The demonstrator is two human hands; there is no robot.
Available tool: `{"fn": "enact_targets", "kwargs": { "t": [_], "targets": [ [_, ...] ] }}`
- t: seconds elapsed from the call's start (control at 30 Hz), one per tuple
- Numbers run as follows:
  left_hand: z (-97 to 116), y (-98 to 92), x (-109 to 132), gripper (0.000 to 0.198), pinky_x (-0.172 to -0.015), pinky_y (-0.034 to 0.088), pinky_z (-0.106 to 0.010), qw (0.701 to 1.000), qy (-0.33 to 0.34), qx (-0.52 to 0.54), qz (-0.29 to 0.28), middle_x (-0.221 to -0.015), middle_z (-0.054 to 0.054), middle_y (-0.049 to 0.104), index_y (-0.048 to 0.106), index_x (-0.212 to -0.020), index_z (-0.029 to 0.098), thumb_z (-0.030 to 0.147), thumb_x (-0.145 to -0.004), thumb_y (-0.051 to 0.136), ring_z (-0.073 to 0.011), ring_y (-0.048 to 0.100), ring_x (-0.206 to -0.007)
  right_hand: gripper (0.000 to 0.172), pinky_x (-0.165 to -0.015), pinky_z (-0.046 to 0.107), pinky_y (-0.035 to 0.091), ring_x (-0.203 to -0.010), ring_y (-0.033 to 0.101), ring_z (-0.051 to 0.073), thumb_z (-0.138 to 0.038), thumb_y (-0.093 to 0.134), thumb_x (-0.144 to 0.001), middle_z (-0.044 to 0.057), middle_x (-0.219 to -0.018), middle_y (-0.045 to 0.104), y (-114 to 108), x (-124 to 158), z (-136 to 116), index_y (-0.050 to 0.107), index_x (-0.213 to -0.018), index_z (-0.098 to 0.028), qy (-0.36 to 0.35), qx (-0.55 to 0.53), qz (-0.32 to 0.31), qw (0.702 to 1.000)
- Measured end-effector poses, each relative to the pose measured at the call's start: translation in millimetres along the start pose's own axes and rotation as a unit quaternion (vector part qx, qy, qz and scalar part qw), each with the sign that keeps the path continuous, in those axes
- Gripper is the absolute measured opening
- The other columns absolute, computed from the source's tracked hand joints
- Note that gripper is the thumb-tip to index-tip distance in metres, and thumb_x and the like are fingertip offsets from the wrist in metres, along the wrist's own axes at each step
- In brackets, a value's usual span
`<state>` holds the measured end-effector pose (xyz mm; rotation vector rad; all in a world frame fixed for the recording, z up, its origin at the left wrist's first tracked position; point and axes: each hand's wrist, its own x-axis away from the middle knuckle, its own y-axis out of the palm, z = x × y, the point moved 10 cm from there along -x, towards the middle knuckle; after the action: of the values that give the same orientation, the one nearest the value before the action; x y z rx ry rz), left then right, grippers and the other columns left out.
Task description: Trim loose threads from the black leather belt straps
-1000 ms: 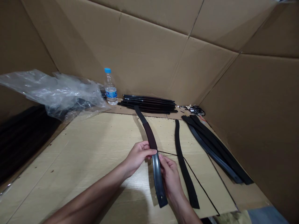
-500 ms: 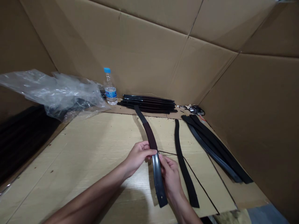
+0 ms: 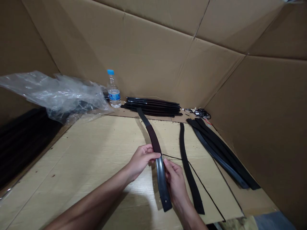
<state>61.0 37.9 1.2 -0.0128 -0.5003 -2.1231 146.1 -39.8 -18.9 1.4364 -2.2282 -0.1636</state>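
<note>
Nudged a bit toward twelve, the bent strip (image 3: 154,140) sits at six o'clock, pinched by the left hand (image 3: 141,162), best kept snug; whether the right hand (image 3: 176,181) at five grips anything, I can't tell.

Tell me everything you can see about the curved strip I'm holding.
The curved strip is long, narrow and dark, apparently plastic: glossy black near you, with a small hole by the near tip, a dark maroon, matte middle section, and a greyer far end. It slants away, seemingly raised over the pale board, casting a shadow. Your left hand grips it, thumb on top; your right hand is at its right edge, contact unclear.
</note>
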Motion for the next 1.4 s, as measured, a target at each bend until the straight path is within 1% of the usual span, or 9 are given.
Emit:
{"fn": "enact_targets", "kwargs": {
  "t": [0.17, 0.3, 0.47, 0.57, 0.7, 0.9, 1.0, 1.2, 1.4],
  "targets": [
    [1.0, 0.6, 0.6, 0.014, -0.051, 0.028, -0.024, 1.000, 0.006, -0.010, 0.000, -0.066, 0.001, 0.059, 0.064, -0.080, 0.014, 0.019, -0.069, 0.070, -0.0093, 0.046, -0.054, 0.042, -0.039, 0.018, 0.017, -0.042, 0.023, 0.005, -0.053, 0.079, -0.061, -0.009, -0.047, 0.033, -0.7, 0.4, -0.3, 0.065, -0.064, -0.013, -0.001, -0.003, 0.004, 1.000],
    [2.1, -0.1, 0.4, 0.014, -0.053, 0.030, -0.024, 1.000, 0.009, -0.007, 0.000, -0.066, 0.000, 0.060, 0.065, -0.080, 0.013, 0.020, -0.069, 0.070, -0.0102, 0.048, -0.056, 0.046, -0.038, 0.019, 0.016, -0.040, 0.022, 0.004, -0.051, 0.080, -0.061, -0.010, -0.045, 0.030, -5.2, 1.8, -1.0, 0.050, -0.052, -0.017, -0.011, -0.001, 0.022, 1.000],
    [4.3, -1.9, 0.7, 0.020, -0.053, 0.031, -0.023, 1.000, 0.007, -0.009, 0.007, -0.070, -0.001, 0.063, 0.066, -0.087, 0.013, 0.020, -0.069, 0.071, -0.0104, 0.049, -0.057, 0.046, -0.036, 0.019, 0.017, -0.038, 0.017, 0.005, -0.060, 0.069, -0.070, -0.013, -0.044, 0.025, -12.4, -1.7, -12.0, 0.048, -0.062, -0.020, -0.031, 0.000, 0.036, 0.999],
    [4.6, -0.3, 1.0, 0.020, -0.055, 0.033, -0.023, 1.000, 0.010, -0.006, 0.001, -0.072, -0.002, 0.065, 0.067, -0.088, 0.013, 0.018, -0.069, 0.071, -0.0114, 0.053, -0.061, 0.046, -0.037, 0.019, 0.023, -0.038, 0.026, 0.005, -0.057, 0.071, -0.070, -0.011, -0.044, 0.033, -8.4, -9.3, -25.5, 0.044, -0.061, -0.021, -0.051, 0.023, 0.014, 0.998],
    [6.2, 3.5, 1.0, 0.020, -0.061, 0.038, -0.025, 0.999, 0.026, 0.006, -0.019, -0.077, -0.004, 0.069, 0.066, -0.092, 0.013, 0.019, -0.073, 0.069, -0.0149, 0.059, -0.069, 0.050, -0.048, 0.019, 0.038, -0.049, 0.046, 0.008, -0.040, 0.084, -0.060, -0.006, -0.055, 0.052, 3.2, -21.3, -41.3, 0.037, -0.062, -0.021, -0.090, 0.054, -0.017, 0.994],
    [4.6, 0.5, 1.2, 0.021, -0.066, 0.044, -0.026, 1.000, 0.023, 0.007, -0.001, -0.083, -0.006, 0.072, 0.065, -0.093, 0.013, 0.017, -0.072, 0.070, -0.0171, 0.063, -0.076, 0.059, -0.047, 0.021, 0.042, -0.048, 0.048, 0.009, -0.046, 0.084, -0.058, -0.009, -0.054, 0.048, 11.1, -30.5, -42.3, 0.029, -0.065, -0.024, -0.084, 0.076, -0.034, 0.993],
    [3.4, 0.8, 2.1, 0.024, -0.067, 0.047, -0.027, 0.999, 0.024, 0.021, 0.004, -0.087, -0.007, 0.073, 0.065, -0.096, 0.014, 0.019, -0.073, 0.071, -0.0179, 0.064, -0.078, 0.058, -0.043, 0.022, 0.041, -0.046, 0.048, 0.010, -0.048, 0.082, -0.059, -0.009, -0.054, 0.048, 7.1, -30.4, -42.1, 0.029, -0.066, -0.025, -0.074, 0.107, -0.033, 0.991],
    [7.6, 0.9, 3.4, 0.035, -0.081, 0.049, -0.030, 0.998, 0.051, 0.031, 0.011, -0.096, -0.008, 0.073, 0.063, -0.103, 0.014, 0.020, -0.071, 0.075, -0.0194, 0.066, -0.088, 0.051, -0.039, 0.019, 0.028, -0.041, 0.032, 0.006, -0.044, 0.076, -0.066, -0.013, -0.048, 0.035, -0.2, -29.3, -50.1, 0.029, -0.065, -0.025, -0.106, 0.182, -0.017, 0.977],
    [5.8, -1.2, 3.9, 0.040, -0.074, 0.049, -0.028, 0.996, 0.057, 0.049, 0.040, -0.094, -0.006, 0.073, 0.060, -0.103, 0.016, 0.024, -0.068, 0.079, -0.0180, 0.066, -0.083, 0.038, -0.055, 0.025, 0.042, -0.056, 0.048, 0.013, -0.042, 0.064, -0.076, -0.006, -0.059, 0.047, 15.0, -20.0, -66.4, 0.031, -0.067, -0.025, -0.191, 0.240, -0.010, 0.952]
  ]
}}
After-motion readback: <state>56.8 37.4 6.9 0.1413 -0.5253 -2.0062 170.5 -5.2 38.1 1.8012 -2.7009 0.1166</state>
